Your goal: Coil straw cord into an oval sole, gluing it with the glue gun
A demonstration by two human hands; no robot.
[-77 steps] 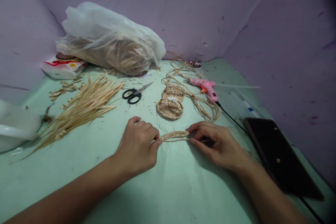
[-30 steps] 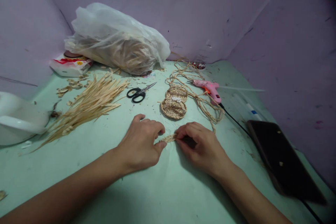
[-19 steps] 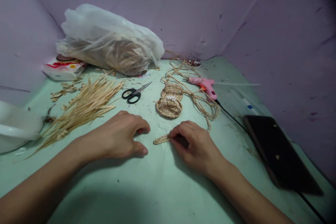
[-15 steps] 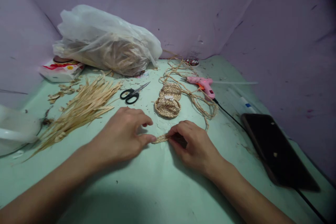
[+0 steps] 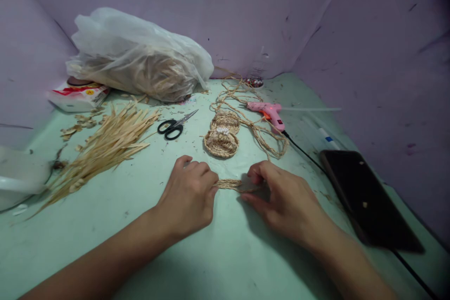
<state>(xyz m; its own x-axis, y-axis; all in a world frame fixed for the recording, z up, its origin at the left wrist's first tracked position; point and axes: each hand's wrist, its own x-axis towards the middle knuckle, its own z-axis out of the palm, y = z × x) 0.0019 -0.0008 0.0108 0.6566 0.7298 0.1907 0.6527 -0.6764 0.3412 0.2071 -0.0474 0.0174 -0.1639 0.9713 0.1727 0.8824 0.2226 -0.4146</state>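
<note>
A short flat strip of twisted straw cord (image 5: 229, 184) lies across the table in front of me, several strands side by side. My left hand (image 5: 191, 192) is closed on its left end, thumb and fingers pressed together. At the other end my right hand (image 5: 277, 192) has thumb and forefinger apart around the strip's tip, slightly blurred. Just beyond the strip sits a woven straw bow (image 5: 222, 143) with small white beads across its middle. Behind it, loose straw cord (image 5: 262, 138) lies in tangled loops.
Black-handled scissors (image 5: 176, 126) and a bundle of dry straw (image 5: 105, 145) lie to the left. A plastic bag (image 5: 140, 56) stands at the back wall. A pink glue gun (image 5: 270, 111), its black cable (image 5: 305, 150) and a dark phone (image 5: 369, 201) are on the right.
My left hand has moved right and closed on the strip's left end. My right hand has shifted right and its fingers have spread, uncovering more of the strip.
</note>
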